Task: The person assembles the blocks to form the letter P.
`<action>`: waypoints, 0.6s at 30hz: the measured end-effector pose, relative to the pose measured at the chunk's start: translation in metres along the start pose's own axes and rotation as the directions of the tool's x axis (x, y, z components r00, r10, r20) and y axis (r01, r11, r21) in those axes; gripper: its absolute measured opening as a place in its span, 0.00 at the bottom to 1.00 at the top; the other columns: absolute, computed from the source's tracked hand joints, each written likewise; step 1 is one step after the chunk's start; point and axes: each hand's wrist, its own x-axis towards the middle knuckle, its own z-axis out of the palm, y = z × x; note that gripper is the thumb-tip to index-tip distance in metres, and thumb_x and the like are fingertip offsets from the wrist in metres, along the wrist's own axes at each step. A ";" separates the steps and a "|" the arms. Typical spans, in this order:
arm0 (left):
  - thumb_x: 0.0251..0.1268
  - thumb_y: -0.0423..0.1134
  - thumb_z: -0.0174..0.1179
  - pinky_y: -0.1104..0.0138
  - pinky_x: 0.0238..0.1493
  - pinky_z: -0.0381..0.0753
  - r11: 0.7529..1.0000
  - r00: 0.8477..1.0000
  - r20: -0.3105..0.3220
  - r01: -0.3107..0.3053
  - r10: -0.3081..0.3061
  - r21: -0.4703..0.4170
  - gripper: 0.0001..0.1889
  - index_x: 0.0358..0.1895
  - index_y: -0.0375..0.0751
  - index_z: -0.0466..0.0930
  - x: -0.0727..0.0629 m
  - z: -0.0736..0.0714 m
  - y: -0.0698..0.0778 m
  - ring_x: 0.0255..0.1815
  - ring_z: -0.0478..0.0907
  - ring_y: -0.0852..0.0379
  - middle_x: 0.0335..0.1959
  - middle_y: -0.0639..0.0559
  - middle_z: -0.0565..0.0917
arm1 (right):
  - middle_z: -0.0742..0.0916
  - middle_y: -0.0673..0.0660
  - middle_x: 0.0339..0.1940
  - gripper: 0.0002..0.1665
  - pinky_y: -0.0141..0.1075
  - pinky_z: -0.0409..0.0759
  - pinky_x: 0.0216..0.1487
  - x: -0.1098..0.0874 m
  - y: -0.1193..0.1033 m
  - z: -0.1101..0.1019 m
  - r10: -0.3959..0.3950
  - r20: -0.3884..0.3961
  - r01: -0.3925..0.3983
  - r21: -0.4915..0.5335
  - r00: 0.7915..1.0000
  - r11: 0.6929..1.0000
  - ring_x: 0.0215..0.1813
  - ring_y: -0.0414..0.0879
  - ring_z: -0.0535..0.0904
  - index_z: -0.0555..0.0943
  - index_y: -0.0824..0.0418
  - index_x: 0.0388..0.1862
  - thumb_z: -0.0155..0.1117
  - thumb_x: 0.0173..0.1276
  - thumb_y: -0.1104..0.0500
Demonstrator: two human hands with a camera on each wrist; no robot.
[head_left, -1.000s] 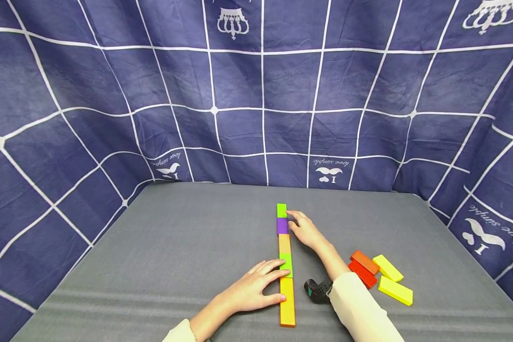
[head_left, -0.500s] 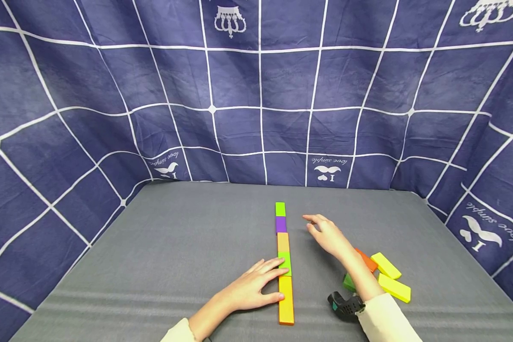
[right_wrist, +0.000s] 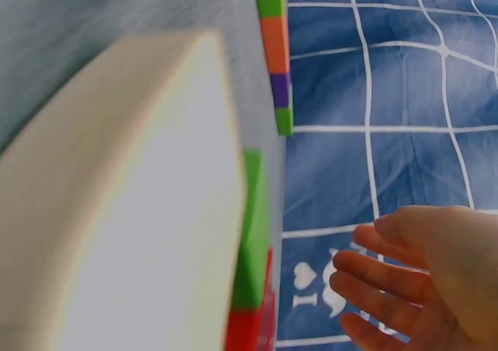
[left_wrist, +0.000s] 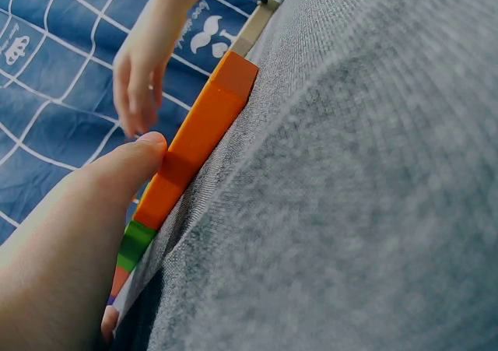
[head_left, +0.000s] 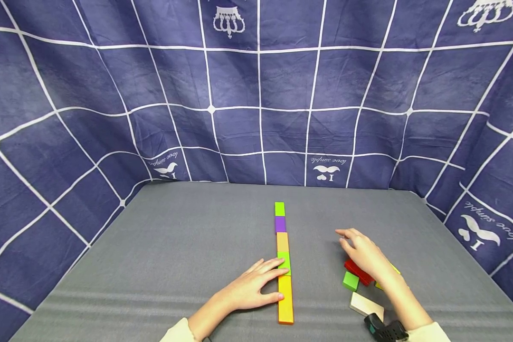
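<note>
A straight row of blocks runs away from me in the head view: a long yellow-orange block (head_left: 285, 306) nearest, then a green block (head_left: 285, 258), an orange block (head_left: 282, 241), a purple block (head_left: 280, 224) and a light green block (head_left: 280, 209) farthest. My left hand (head_left: 248, 290) rests on the row from the left, two fingers over the nearer green block. Its thumb (left_wrist: 140, 152) touches the long block's side. My right hand (head_left: 363, 251), fingers loosely bent and holding nothing, hovers over a red block (head_left: 358, 272).
Right of the row lie a small green block (head_left: 350, 280) and a cream block (head_left: 366, 305). Yellow blocks are mostly hidden under my right forearm. A black wrist device (head_left: 382, 328) sits by the right sleeve. A blue checked curtain (head_left: 256, 95) hangs behind the grey table (head_left: 188, 228).
My right hand has left the far end of the row and moved right and nearer, over the loose blocks. The left hand has stayed on the row.
</note>
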 end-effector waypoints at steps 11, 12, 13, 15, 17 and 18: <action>0.63 0.59 0.47 0.50 0.69 0.55 0.999 0.999 0.009 -0.049 0.049 0.000 0.22 0.60 0.67 0.68 0.000 -0.001 -0.001 0.70 0.56 0.63 0.67 0.58 0.64 | 0.83 0.56 0.43 0.12 0.53 0.77 0.37 -0.037 0.020 -0.003 -0.002 -0.008 0.002 -0.104 1.000 0.995 0.43 0.52 0.79 0.81 0.59 0.43 0.59 0.60 0.62; 0.63 0.59 0.47 0.50 0.69 0.55 0.999 0.999 0.009 -0.050 0.050 0.002 0.21 0.60 0.67 0.68 0.000 -0.001 -0.001 0.70 0.56 0.63 0.67 0.58 0.64 | 0.83 0.55 0.42 0.11 0.52 0.77 0.36 -0.040 0.020 -0.003 -0.005 -0.004 0.005 -0.111 1.000 0.994 0.43 0.52 0.79 0.81 0.58 0.42 0.59 0.60 0.62; 0.63 0.59 0.47 0.49 0.69 0.55 0.999 0.999 0.008 -0.051 0.051 0.005 0.21 0.60 0.67 0.68 0.000 -0.001 -0.001 0.70 0.57 0.63 0.67 0.59 0.64 | 0.83 0.55 0.42 0.11 0.51 0.77 0.35 -0.042 0.020 -0.002 -0.013 -0.001 0.013 -0.118 1.000 0.993 0.43 0.51 0.79 0.81 0.58 0.41 0.60 0.59 0.63; 0.64 0.59 0.47 0.49 0.69 0.55 0.999 0.999 0.008 -0.051 0.051 0.009 0.21 0.60 0.67 0.68 0.000 -0.001 -0.001 0.70 0.57 0.64 0.67 0.59 0.64 | 0.83 0.54 0.40 0.11 0.50 0.78 0.37 -0.046 0.019 -0.001 -0.041 -0.005 0.040 -0.134 0.999 0.990 0.42 0.51 0.79 0.82 0.58 0.39 0.62 0.56 0.64; 0.63 0.60 0.47 0.49 0.69 0.55 0.999 0.999 0.008 -0.050 0.050 0.010 0.21 0.60 0.67 0.68 0.000 -0.001 -0.001 0.70 0.57 0.64 0.67 0.60 0.65 | 0.83 0.53 0.38 0.10 0.47 0.78 0.39 -0.049 0.019 0.001 -0.078 -0.015 0.075 -0.152 0.997 0.986 0.42 0.49 0.79 0.82 0.59 0.38 0.64 0.54 0.65; 0.63 0.59 0.47 0.50 0.69 0.55 0.999 0.999 0.009 -0.048 0.048 0.008 0.21 0.60 0.67 0.68 0.000 -0.001 -0.001 0.70 0.56 0.64 0.67 0.60 0.64 | 0.82 0.52 0.37 0.10 0.46 0.79 0.40 -0.049 0.018 0.001 -0.093 -0.018 0.089 -0.164 0.996 0.983 0.41 0.48 0.79 0.82 0.59 0.37 0.64 0.53 0.65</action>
